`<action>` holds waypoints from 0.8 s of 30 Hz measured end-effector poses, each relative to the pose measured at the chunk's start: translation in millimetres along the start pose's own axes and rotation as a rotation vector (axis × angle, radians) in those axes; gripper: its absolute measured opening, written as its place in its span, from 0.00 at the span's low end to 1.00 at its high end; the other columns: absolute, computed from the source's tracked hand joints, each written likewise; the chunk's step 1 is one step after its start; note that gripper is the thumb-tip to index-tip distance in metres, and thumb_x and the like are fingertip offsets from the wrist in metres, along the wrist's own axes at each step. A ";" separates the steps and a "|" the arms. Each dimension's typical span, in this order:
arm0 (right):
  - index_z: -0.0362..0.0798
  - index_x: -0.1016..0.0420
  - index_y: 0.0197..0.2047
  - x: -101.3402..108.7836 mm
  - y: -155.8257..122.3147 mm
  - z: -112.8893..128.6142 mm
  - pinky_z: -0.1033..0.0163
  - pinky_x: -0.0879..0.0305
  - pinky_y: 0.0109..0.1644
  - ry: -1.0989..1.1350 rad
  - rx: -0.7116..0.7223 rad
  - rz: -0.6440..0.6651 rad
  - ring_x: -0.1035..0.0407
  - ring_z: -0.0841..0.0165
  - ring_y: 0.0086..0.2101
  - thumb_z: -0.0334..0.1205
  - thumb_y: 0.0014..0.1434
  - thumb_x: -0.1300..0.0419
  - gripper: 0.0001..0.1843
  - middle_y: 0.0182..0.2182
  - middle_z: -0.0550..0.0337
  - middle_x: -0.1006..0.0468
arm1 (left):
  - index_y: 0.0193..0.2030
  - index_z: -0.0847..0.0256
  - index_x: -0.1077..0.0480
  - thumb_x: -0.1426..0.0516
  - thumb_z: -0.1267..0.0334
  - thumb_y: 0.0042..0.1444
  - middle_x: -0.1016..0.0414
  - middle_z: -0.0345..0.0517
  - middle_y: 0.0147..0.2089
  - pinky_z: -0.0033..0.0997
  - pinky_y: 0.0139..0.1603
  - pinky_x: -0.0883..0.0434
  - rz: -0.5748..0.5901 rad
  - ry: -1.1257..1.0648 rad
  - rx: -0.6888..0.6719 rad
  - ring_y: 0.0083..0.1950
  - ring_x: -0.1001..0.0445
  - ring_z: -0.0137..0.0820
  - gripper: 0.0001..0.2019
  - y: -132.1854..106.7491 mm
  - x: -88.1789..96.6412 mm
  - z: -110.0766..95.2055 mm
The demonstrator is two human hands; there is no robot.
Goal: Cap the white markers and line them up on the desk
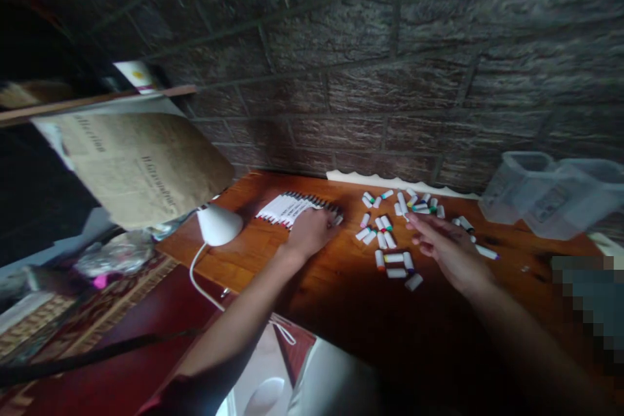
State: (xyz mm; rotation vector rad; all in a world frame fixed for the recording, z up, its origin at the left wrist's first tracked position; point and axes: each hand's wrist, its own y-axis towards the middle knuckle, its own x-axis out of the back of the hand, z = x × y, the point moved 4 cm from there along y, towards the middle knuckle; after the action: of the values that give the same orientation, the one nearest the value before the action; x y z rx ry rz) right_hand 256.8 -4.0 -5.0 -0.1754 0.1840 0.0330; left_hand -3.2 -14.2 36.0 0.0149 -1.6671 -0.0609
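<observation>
While left hand (312,231) is pressing flat on marker row (287,208), hiding its near end, right hand (446,247) is hovering open-fingered over scattered caps (390,240) on bench (273,260); cap colours blurring.

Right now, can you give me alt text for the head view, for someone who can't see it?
The left hand rests on a row of markers lined up on a wooden table, while the right hand reaches with open fingers over scattered marker caps. Clear plastic containers stand at right before a brick wall.

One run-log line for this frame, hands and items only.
left hand: flat on row of markers | right hand: open, over loose caps | surface: wooden table
</observation>
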 end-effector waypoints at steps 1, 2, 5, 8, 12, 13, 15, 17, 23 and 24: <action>0.49 0.19 0.43 -1.7 -1.4 -0.3 0.74 0.42 0.27 -0.006 -0.006 0.009 0.33 0.78 0.28 0.57 0.40 0.27 0.29 0.38 0.58 0.20 | 0.39 0.60 0.22 0.46 0.52 0.60 0.21 0.53 0.38 0.33 0.42 0.32 0.008 0.043 0.035 0.41 0.24 0.39 0.16 -2.1 -3.8 2.5; 0.50 0.19 0.43 -3.4 -2.6 -0.8 0.74 0.43 0.27 -0.009 -0.016 0.017 0.33 0.79 0.28 0.57 0.40 0.27 0.29 0.38 0.59 0.21 | 0.40 0.60 0.22 0.46 0.50 0.60 0.21 0.54 0.40 0.34 0.43 0.31 0.015 0.066 0.057 0.43 0.24 0.41 0.17 -3.6 -7.7 5.1; 0.49 0.20 0.42 -5.2 -3.6 -2.0 0.75 0.43 0.26 -0.019 -0.029 0.014 0.34 0.80 0.27 0.58 0.39 0.27 0.29 0.37 0.60 0.21 | 0.54 0.63 0.27 0.48 0.45 0.61 0.26 0.61 0.54 0.42 0.55 0.32 -0.064 0.086 0.056 0.56 0.28 0.47 0.26 -4.6 -13.8 16.9; 0.48 0.20 0.41 -3.2 -1.6 -1.9 0.75 0.45 0.25 -0.023 -0.003 -0.011 0.35 0.80 0.27 0.58 0.39 0.27 0.29 0.35 0.60 0.22 | 0.72 0.67 0.49 0.53 0.39 0.61 0.53 0.64 0.73 0.53 0.70 0.48 -0.049 0.060 0.020 0.74 0.53 0.52 0.41 -1.6 -20.1 35.8; 0.47 0.21 0.41 -3.7 -0.2 -3.3 0.75 0.45 0.25 -0.021 0.004 0.000 0.36 0.80 0.26 0.59 0.39 0.27 0.31 0.34 0.59 0.22 | 0.75 0.65 0.60 0.63 0.38 0.64 0.72 0.55 0.76 0.56 0.73 0.63 0.241 -0.008 0.006 0.77 0.71 0.48 0.41 1.1 -35.6 49.8; 0.46 0.21 0.41 -4.7 -0.3 -4.0 0.75 0.45 0.24 -0.026 -0.001 0.008 0.37 0.80 0.25 0.60 0.39 0.28 0.31 0.34 0.59 0.22 | 0.75 0.64 0.60 0.64 0.38 0.64 0.73 0.54 0.76 0.57 0.73 0.65 0.258 -0.005 -0.001 0.76 0.72 0.48 0.41 1.2 -36.3 48.5; 0.45 0.20 0.41 -6.6 -0.5 -5.0 0.75 0.45 0.24 -0.039 -0.008 0.023 0.37 0.80 0.25 0.62 0.40 0.29 0.32 0.34 0.58 0.22 | 0.75 0.65 0.61 0.64 0.37 0.64 0.74 0.53 0.76 0.57 0.73 0.66 0.267 0.001 -0.038 0.76 0.73 0.48 0.41 1.7 -35.6 40.9; 0.45 0.20 0.41 -7.2 -0.2 -5.8 0.75 0.45 0.24 -0.055 -0.011 0.025 0.37 0.80 0.25 0.63 0.40 0.29 0.33 0.34 0.58 0.22 | 0.75 0.66 0.60 0.65 0.37 0.63 0.73 0.54 0.76 0.55 0.73 0.66 0.294 -0.011 -0.076 0.77 0.71 0.47 0.42 4.0 -33.5 32.5; 0.45 0.20 0.42 -1.3 4.6 -6.8 0.75 0.44 0.25 -0.083 0.009 0.006 0.36 0.79 0.26 0.64 0.44 0.32 0.32 0.34 0.57 0.22 | 0.75 0.71 0.67 0.67 0.37 0.63 0.76 0.56 0.75 0.51 0.74 0.66 0.135 -0.019 0.162 0.76 0.75 0.44 0.44 32.9 -14.5 74.3; 0.46 0.20 0.42 -0.2 5.7 -7.1 0.75 0.44 0.25 -0.092 0.013 0.000 0.37 0.79 0.25 0.64 0.45 0.33 0.31 0.34 0.57 0.22 | 0.75 0.71 0.65 0.65 0.35 0.62 0.76 0.58 0.75 0.52 0.74 0.67 0.134 0.009 0.270 0.76 0.75 0.46 0.46 37.2 -15.1 92.4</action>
State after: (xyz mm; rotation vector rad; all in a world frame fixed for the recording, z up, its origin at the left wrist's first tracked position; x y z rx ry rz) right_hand 255.1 0.4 -12.8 -0.1602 0.0920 0.0395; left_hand -92.7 26.4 13.9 0.1078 -1.6524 0.2654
